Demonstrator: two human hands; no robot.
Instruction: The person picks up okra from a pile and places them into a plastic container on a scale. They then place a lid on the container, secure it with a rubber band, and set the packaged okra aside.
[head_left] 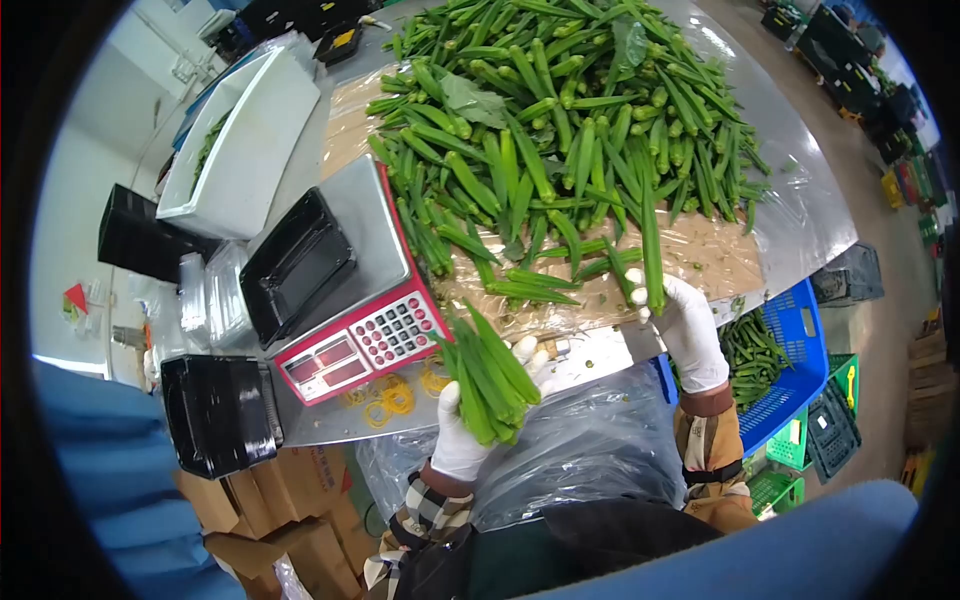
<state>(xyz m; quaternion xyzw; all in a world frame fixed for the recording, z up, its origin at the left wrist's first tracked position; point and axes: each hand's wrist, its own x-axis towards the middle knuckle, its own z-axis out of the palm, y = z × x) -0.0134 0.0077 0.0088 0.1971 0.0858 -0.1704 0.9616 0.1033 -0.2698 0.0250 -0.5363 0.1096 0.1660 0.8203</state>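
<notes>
A bunch of green okra (488, 385) rests in my white-gloved left hand (458, 440), whose fingers wrap round it near the table's front edge. My right hand (693, 335), gloved too, pinches one long okra pod (653, 255) between thumb and fingers at the front of the pile. That large okra pile (580, 120) spreads over brown wrapped cardboard (715, 250) on the metal table. A few loose pods (530, 285) lie between my two hands. Left of the bunch stands a red digital scale (385, 335) with a black tray (298, 265) on its plate.
Yellow rubber bands (388, 402) lie below the scale. A white foam box (245, 150) and stacked black trays (220, 415) are on the left. At the right, a blue crate (800, 375) holds more okra. Cardboard boxes (285, 500) stand on the floor, lower left.
</notes>
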